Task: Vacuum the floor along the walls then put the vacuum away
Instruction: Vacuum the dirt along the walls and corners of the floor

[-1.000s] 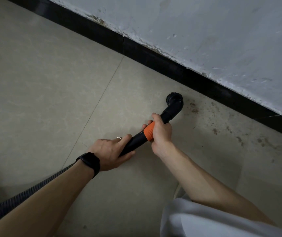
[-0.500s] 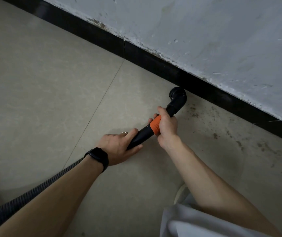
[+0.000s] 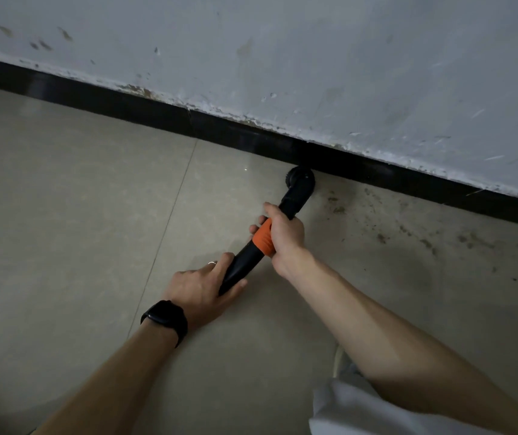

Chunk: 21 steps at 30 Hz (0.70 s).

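The wall-edge pass is under way. The right hand grips the vacuum tube at its orange band, and the left hand holds it nearer. The brush head touches the black skirting. The next move probably calls for sliding right over the dirt specks.

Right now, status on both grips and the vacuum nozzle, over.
Left grip low on the black wand, right grip round its orange collar. Brush nozzle at the baseboard. Dirt specks to its right, nothing blocking.
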Motion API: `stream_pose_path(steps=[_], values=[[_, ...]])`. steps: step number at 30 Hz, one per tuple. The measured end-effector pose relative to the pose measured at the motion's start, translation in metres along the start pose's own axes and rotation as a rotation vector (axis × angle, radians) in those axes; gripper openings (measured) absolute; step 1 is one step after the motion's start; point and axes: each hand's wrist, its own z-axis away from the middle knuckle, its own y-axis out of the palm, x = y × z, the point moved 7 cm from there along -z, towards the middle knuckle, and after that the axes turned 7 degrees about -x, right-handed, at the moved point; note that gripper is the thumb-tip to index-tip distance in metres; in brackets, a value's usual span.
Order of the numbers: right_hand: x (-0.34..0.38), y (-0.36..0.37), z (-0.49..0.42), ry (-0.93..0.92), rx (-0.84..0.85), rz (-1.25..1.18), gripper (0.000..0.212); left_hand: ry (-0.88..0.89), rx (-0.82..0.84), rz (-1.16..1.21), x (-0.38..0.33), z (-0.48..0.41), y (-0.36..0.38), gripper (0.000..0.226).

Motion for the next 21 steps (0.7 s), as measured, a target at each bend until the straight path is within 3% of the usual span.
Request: stream_pose_path(steps=[5,10,21], values=[[-0.045,-0.022,0.044,0.137,0.004,-0.016,0.019,0.159,-0.007,-0.053,0.005,0.048,-0.013,0.041],[-0.087,-0.047,0.070,0.264,-0.010,-0.021,0.015,0.223,0.092,-0.035,0.005,0.090,-0.002,0.046],[-0.063,-0.051,0.050,0.082,-0.075,-0.013,0.008,0.215,0.034,-0.047,-0.013,0.069,0.005,0.046]])
